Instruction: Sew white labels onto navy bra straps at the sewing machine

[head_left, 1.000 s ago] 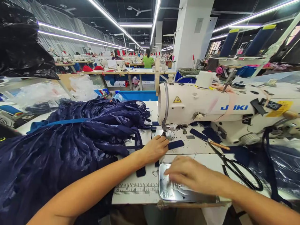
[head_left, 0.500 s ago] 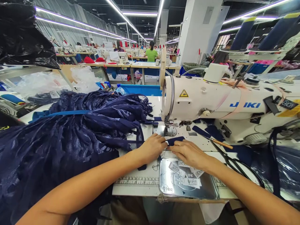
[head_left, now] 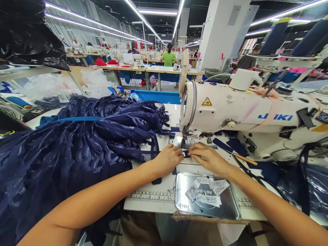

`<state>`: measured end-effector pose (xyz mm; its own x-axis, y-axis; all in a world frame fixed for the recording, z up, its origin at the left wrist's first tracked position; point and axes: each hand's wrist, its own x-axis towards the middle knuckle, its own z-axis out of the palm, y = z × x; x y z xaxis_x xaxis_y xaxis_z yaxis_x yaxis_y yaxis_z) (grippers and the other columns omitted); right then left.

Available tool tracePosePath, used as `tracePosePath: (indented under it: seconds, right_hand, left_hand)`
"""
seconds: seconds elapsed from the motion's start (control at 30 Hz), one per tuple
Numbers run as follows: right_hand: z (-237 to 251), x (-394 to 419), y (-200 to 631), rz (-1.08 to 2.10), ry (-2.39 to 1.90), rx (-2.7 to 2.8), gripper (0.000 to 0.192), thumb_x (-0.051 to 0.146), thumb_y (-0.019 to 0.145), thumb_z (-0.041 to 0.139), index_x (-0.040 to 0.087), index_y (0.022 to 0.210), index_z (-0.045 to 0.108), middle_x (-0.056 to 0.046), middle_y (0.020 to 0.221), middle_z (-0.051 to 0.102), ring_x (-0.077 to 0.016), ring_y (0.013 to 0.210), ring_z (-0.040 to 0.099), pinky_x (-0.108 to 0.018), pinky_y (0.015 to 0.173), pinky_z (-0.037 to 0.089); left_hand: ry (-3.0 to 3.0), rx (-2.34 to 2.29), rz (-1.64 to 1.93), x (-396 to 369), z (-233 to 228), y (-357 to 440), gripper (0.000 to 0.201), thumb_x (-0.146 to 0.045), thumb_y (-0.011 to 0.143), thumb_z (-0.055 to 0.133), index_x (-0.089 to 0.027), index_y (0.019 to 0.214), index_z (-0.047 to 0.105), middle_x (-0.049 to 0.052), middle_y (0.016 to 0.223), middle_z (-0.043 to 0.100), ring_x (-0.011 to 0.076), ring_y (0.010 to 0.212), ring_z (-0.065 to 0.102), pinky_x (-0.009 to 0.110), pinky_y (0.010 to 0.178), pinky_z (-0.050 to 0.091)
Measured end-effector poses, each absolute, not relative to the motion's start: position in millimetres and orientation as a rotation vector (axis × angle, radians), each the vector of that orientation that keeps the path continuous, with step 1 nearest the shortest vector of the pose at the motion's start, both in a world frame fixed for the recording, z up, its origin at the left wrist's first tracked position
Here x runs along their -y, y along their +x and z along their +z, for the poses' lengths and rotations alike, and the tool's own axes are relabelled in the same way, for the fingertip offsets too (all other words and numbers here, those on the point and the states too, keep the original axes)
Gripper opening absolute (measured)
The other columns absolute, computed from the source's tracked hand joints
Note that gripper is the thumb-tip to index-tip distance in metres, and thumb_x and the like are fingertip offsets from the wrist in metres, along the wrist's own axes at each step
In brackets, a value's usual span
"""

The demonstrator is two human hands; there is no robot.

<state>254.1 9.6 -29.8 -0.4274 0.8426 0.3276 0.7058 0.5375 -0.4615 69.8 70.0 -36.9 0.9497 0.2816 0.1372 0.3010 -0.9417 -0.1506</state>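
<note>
My left hand (head_left: 167, 160) and my right hand (head_left: 208, 158) both pinch a small navy fabric strip (head_left: 186, 153) lying on the bed of a white sewing machine (head_left: 238, 109), just in front of the needle and presser foot (head_left: 183, 141). The fingertips of the two hands nearly meet over the strip. A big heap of navy lace garments (head_left: 77, 143) lies to the left, against my left forearm. A metal tray (head_left: 205, 200) with several white labels sits at the table's front edge, below my hands.
Black-handled scissors (head_left: 252, 169) lie to the right of my right hand. More navy pieces (head_left: 228, 145) lie under the machine arm. Blue thread cones (head_left: 275, 36) stand at upper right. A person in a green top (head_left: 168, 56) works at a far table.
My right hand left the metal tray and moved up to the navy strip. Both hands slid the strip toward the needle. The camera shifted slightly.
</note>
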Motion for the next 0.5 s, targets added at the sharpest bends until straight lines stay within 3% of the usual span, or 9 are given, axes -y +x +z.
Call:
tracePosePath:
  seconds: [0.17, 0.27, 0.33, 0.5]
  right_hand:
    - [-47, -21, 267, 0.222, -1.125, 2.406, 0.022, 0.018, 0.087, 0.041, 0.017, 0.093, 0.062, -0.007, 0.095, 0.059, -0.0158, 0.088, 0.051, -0.031, 0.076, 0.046]
    - [-48, -15, 264, 0.076, -1.107, 2.466, 0.026, 0.018, 0.088, 0.037, 0.015, 0.095, 0.062, -0.008, 0.096, 0.058, -0.0173, 0.089, 0.050, -0.032, 0.075, 0.047]
    - [-48, -11, 263, -0.029, -1.108, 2.489, 0.028, 0.016, 0.088, 0.034, 0.014, 0.095, 0.061, -0.010, 0.095, 0.058, -0.0182, 0.089, 0.049, -0.032, 0.074, 0.047]
    - [-49, -9, 261, -0.222, -1.145, 2.494, 0.030, 0.011, 0.088, 0.031, 0.014, 0.093, 0.061, -0.012, 0.096, 0.057, -0.0189, 0.087, 0.050, -0.033, 0.070, 0.047]
  left_hand:
    - [-2.931, 0.648, -0.268, -60, -29, 63, 0.022, -0.013, 0.080, 0.045, -0.012, 0.100, 0.054, 0.009, 0.094, 0.058, 0.0200, 0.085, 0.052, 0.033, 0.072, 0.035]
    - [-2.840, 0.850, -0.344, -55, -25, 53, 0.016, -0.020, 0.080, 0.047, -0.012, 0.089, 0.057, 0.009, 0.088, 0.057, 0.0217, 0.082, 0.050, 0.035, 0.071, 0.035]
    - [-2.809, 0.843, -0.336, -54, -26, 46, 0.015, -0.021, 0.081, 0.046, -0.012, 0.080, 0.057, 0.009, 0.085, 0.056, 0.0218, 0.080, 0.049, 0.035, 0.071, 0.034]
    - [-2.818, 0.710, -0.284, -61, -31, 39, 0.018, -0.019, 0.082, 0.041, -0.013, 0.088, 0.057, 0.008, 0.087, 0.057, 0.0213, 0.085, 0.048, 0.038, 0.076, 0.033]
